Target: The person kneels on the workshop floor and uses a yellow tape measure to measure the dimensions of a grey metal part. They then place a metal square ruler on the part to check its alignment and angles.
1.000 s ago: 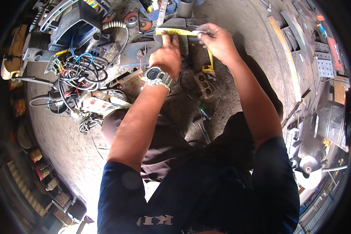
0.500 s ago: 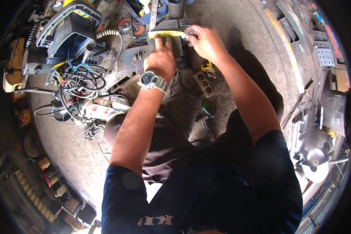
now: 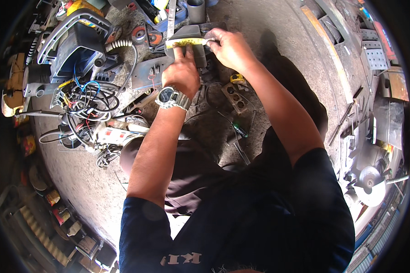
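Note:
My left hand (image 3: pixel 181 75), with a wristwatch (image 3: pixel 172 98) above it on the forearm, presses two outstretched fingers on a yellow strip (image 3: pixel 187 42). Dark marks run along the strip, which looks like a short length of measuring tape. Beneath it is a dark grey metal piece (image 3: pixel 187 32), bent or angled, partly hidden by the hand. At the strip's right end my right hand (image 3: pixel 232 49) pinches a thin, pale-tipped, pen-like thing (image 3: pixel 209 40). Its exact kind is too small to tell. My left thumb does not show.
Tangled cables (image 3: pixel 89 100) and a black-framed machine housing (image 3: pixel 79 52) lie on the left. A blue tray (image 3: pixel 175 20) stands at the far side beside a grey pipe (image 3: pixel 196 11). Nearer are a yellow tape measure (image 3: pixel 237 78), a block with round holes (image 3: pixel 235 98) and a green-handled tool (image 3: pixel 240 130).
The whole scene has shifted slightly left as the view moved. Both hands keep their places at the strip, with hardly any visible change between them.

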The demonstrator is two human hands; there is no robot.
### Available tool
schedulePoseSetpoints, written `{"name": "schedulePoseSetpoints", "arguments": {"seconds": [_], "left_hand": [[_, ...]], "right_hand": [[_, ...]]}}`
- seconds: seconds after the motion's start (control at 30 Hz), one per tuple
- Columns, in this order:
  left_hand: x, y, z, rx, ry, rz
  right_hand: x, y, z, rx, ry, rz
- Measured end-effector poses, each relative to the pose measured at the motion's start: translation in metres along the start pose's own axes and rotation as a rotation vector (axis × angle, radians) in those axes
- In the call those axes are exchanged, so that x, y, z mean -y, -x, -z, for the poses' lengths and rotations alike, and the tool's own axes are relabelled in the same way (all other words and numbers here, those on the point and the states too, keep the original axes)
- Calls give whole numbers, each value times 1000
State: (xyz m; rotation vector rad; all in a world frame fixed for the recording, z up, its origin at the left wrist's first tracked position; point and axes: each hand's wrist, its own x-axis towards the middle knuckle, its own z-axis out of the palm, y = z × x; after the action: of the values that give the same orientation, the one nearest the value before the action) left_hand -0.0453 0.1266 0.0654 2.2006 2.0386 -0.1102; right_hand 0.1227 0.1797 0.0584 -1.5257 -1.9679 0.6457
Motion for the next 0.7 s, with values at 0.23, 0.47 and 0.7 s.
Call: {"name": "schedulePoseSetpoints", "arguments": {"seconds": [0.23,0.47,0.7], "left_hand": [[0,0,1,4,18,-10],[0,0,0,3,15,1],[-1,0,2,3,24,4]], "right_hand": [[-10,-6,-16,-24,58,96],[-6,-6,-18,-29,95,92],[-9,3,-23,-106,68,170]]}}
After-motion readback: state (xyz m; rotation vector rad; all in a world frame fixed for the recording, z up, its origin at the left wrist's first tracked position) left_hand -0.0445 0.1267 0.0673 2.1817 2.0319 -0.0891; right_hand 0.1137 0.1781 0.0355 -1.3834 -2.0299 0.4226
